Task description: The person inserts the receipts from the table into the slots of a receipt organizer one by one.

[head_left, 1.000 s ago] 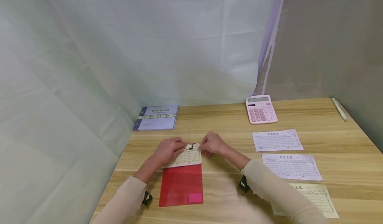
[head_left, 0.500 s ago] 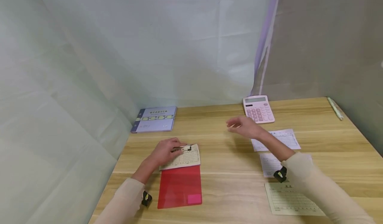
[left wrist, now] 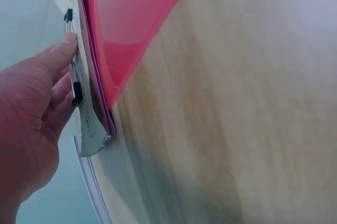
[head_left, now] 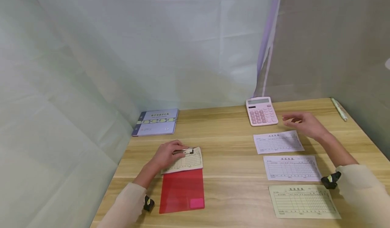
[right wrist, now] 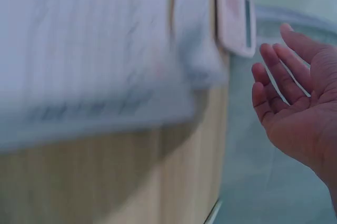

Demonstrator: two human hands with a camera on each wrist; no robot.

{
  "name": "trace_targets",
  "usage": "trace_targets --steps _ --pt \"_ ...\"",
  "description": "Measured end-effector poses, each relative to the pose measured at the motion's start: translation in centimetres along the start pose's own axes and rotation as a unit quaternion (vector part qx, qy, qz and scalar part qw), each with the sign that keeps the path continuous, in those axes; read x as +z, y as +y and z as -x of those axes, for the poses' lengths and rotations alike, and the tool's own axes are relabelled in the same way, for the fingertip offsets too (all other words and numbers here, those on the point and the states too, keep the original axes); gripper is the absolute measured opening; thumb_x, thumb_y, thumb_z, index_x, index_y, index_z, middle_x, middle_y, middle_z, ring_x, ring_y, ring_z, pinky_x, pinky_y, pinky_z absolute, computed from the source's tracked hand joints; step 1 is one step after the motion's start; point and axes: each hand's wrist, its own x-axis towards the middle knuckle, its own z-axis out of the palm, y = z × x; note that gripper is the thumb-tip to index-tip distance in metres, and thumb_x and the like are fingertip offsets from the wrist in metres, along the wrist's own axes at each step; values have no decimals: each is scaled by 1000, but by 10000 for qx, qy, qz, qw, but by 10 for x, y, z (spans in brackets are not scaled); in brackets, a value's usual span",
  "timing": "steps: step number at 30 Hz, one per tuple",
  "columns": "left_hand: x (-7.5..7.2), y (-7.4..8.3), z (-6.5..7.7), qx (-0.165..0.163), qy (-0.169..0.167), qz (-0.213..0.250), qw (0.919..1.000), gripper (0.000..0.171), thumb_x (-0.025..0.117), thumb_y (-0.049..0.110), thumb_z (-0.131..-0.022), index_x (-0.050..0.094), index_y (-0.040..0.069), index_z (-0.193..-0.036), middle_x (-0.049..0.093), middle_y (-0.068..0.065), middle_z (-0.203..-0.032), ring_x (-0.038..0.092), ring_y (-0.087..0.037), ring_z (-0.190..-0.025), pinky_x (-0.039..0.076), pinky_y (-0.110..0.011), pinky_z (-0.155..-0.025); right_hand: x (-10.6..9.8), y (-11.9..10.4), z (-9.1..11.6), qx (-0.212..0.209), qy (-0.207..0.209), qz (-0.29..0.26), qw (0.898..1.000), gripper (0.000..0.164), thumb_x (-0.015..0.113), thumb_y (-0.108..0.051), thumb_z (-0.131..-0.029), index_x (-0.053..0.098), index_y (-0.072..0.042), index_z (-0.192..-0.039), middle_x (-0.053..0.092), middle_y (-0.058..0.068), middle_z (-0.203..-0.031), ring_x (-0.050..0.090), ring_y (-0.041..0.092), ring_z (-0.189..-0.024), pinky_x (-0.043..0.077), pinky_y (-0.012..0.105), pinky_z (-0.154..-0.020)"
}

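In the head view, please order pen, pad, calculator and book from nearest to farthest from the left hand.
1. Pad: at the left hand.
2. Book: just beyond, back left.
3. Calculator: back, right of centre.
4. Pen: far right.

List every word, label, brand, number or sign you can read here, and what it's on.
Nothing is clear enough to quote.
Blue booklet: cover title, Chinese characters, too blurred.
Far white form: heading and table print, too small.
Near white form: the same.
Yellow form: heading and table print, too small.
Form stack under the left hand: print too small.
Calculator: key markings too small.
Pink label: no writing visible.
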Motion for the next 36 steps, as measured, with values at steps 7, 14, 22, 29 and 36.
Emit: trace_targets --steps 7,14,22,29,36 --pt "-2 -1 -2 -202 -111 260 9994 33 82 23 -96 79 23 -129 71 8 -118 66 -17 -109 55 -45 -98 -5 37 15 347 -63 -76 9993 52 65 -30 -108 60 7 -143 64 31 -136 61 43 -119 50 22 -79" --pt "-1 -4 -1 -413 -169 902 9949 34 82 20 -96 79 22 -129 71 8 -119 65 -18 -111 54 -46 -99 2 54 19 710 -289 -153 9969 57 66 -37 -107 60 7 -144 58 34 -144 56 44 -127 45 29 -87" --pt "2 -10 -1 -451 -81 1351 9898 34 83 19 -94 80 23 -128 71 9 -118 65 -16 -109 54 -44 -98 8 60 18 815 -137 -132 9965 50 70 -32 -105 66 6 -137 64 32 -135 56 34 -106 44 28 -76" --pt "3 -11 -2 -415 -128 1451 9885 35 83 18 -94 79 23 -129 71 7 -119 65 -17 -111 53 -45 -99 9 63 17 878 3 -73 9961 45 72 -30 -104 71 6 -130 68 29 -126 53 33 -100 41 31 -73" --pt "1 -10 -3 -508 -182 1461 9878 37 84 18 -93 79 23 -130 71 7 -121 65 -18 -113 54 -46 -100 10 61 18 803 136 -35 9967 36 72 -28 -104 75 5 -119 72 22 -115 53 30 -95 40 31 -70"
